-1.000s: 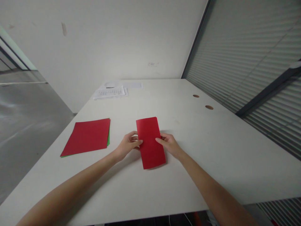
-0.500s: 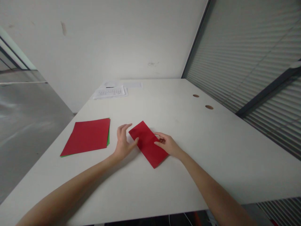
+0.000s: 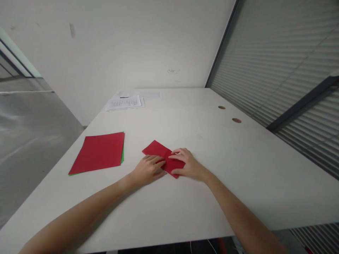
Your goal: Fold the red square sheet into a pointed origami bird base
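A folded red paper point(image 3: 156, 151) lies slantwise on the white table point(image 3: 185, 204), its far corner pointing up-left. My left hand point(image 3: 148, 170) rests on its near left edge, fingers stretched flat on the paper. My right hand point(image 3: 186, 165) covers the paper's right end, fingers pressed down flat over it. Both hands meet over the middle of the sheet and hide much of it.
A stack of red sheets point(image 3: 98, 152) with a green one beneath lies to the left. White printed papers point(image 3: 124, 103) sit at the table's far end. Two round cable holes point(image 3: 235, 120) are at the right, near the slatted blinds point(image 3: 286, 70).
The red paper has been turned from upright to slanting left. Both hands moved from its side edges onto its top, pressing it flat against the table.
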A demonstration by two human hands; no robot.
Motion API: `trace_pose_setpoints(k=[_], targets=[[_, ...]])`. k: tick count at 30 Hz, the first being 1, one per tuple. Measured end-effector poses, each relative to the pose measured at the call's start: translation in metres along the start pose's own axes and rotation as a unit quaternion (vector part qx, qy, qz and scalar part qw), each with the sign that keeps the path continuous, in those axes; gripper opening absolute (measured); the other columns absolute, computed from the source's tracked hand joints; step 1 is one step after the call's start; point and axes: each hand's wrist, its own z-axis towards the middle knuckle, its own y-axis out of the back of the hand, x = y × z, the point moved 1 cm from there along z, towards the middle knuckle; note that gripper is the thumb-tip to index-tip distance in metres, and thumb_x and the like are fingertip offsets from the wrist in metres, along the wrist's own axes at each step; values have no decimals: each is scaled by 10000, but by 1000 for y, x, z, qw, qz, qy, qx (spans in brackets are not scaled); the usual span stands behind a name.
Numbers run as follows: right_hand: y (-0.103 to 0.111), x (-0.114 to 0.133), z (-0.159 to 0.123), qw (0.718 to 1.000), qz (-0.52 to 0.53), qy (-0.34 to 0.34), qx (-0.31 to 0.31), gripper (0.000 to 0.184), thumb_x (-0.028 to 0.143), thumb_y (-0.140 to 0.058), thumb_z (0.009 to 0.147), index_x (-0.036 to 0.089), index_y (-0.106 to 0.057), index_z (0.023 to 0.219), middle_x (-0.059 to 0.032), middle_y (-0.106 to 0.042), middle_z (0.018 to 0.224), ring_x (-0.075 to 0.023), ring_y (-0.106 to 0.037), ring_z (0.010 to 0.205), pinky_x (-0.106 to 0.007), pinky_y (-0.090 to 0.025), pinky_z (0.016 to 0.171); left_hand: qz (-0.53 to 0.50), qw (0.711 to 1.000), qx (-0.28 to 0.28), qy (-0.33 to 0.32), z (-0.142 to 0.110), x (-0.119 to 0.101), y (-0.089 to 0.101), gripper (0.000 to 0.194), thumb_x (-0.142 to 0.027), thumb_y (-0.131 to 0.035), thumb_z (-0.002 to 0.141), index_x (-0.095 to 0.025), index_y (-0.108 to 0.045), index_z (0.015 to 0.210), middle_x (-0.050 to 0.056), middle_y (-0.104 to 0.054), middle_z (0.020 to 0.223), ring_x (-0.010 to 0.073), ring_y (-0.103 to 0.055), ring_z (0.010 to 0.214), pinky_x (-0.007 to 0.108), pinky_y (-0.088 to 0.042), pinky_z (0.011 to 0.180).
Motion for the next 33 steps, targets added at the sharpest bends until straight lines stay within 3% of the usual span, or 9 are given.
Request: trace_pose_setpoints(k=[2, 5, 11, 15, 19, 22, 28, 33], targets=[[3, 6, 0, 999, -10, 24, 48, 529, 445, -817, 686, 258, -686, 1163, -92, -618, 1208, -284, -514, 1150, -499, -396, 1026, 5, 1000, -8, 6, 0, 4, -2, 320, -390, -530, 941, -194, -671, 1151, 143, -682, 1155, 291, -654, 1058, 472, -509, 909], [2, 12, 0, 997, -18, 37, 73, 399, 370, -774, 748, 257, -706, 1124, -83, -660, 1149, -262, -561, 1093, -488, -408, 1005, -7, 1000, -16, 9, 0, 8, -4, 326, -410, -532, 941, -185, -685, 1119, 155, -692, 1123, 293, -664, 1047, 484, -512, 913], [-5, 13, 0, 994, -48, 91, 25, 241, 212, -595, 869, 239, -723, 1071, -79, -707, 1074, -222, -631, 991, -411, -479, 916, -31, 999, -23, 17, 0, 8, -3, 323, -435, -571, 917, -202, -692, 1107, 142, -704, 1108, 300, -654, 1084, 478, -512, 922], [-4, 13, 1, 993, -55, 106, 2, 241, 202, -508, 932, 208, -730, 1025, -79, -726, 989, -208, -651, 907, -386, -499, 841, -15, 999, -27, 19, -1, 11, -4, 265, -306, -532, 939, -202, -692, 1124, 134, -706, 1127, 300, -666, 1067, 469, -527, 891], [-1, 9, 3, 996, -31, 88, 14, 317, 363, -666, 861, 228, -694, 1147, -89, -701, 1116, -242, -615, 1037, -446, -465, 933, -3, 999, -34, 29, -2, 13, -6, 268, -215, -476, 951, -188, -703, 1092, 132, -723, 1068, 256, -711, 915, 418, -559, 815], [0, 2, 4, 996, 14, 71, 53, 221, 294, -631, 897, 264, -724, 1094, -64, -715, 1112, -218, -617, 1043, -438, -452, 963, 15, 999, -31, 26, -3, 8, -5, 276, -265, -464, 968, -178, -711, 1056, 134, -726, 1045, 254, -711, 891, 410, -563, 800], [16, -16, 0, 987, 107, 7, 116, 171, 266, -618, 900, 289, -765, 983, -39, -742, 1057, -216, -615, 1060, -428, -446, 975, 7, 1000, 0, -5, -7, -12, -3, 328, -386, -523, 934, -147, -681, 1092, 163, -650, 1195, 296, -666, 1018, 444, -553, 863], [19, -27, -2, 981, 151, -86, 88, 177, 327, -633, 873, 205, -755, 913, -61, -733, 923, -212, -639, 902, -354, -480, 837, 3, 1000, -3, -16, -11, -15, -6, 367, -411, -564, 903, -136, -638, 1135, 169, -626, 1181, 301, -659, 1019, 464, -548, 885]])
